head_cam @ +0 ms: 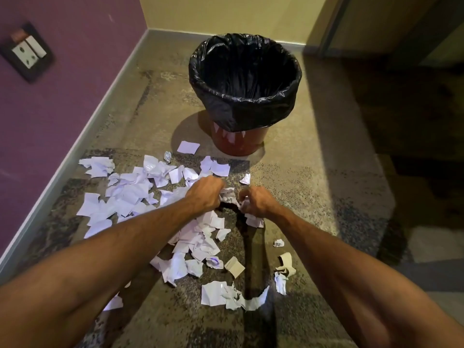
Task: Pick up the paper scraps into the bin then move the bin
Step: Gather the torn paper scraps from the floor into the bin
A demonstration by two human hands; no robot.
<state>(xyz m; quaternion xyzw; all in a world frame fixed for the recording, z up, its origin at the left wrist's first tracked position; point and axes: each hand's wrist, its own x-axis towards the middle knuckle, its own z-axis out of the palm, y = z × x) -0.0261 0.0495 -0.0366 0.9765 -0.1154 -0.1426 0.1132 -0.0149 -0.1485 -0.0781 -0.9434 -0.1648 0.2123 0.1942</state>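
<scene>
Both hands down in the paper mess, bin waiting just behind it.

Far left there's a purple wall [62, 79] with a switch plate [27, 52] on it, then the speckled floor [313, 172] with white paper scraps [130, 194] spread all over the left and middle. The left hand [204, 194] is knuckles-up over the pile with its fingers curled under, so I can't really tell if they've got anything. Just beside it, the right hand [256, 200] has its fingers bunched tight around a crumpled wad [244, 204] of paper, more crumpled bits sitting between the two hands. A few brownish cardboard pieces [285, 264] lie nearer the right forearm. The red bin [238, 144] with a black liner [244, 106] stands upright past the scraps, mouth open, interior too dark to see into.
</scene>
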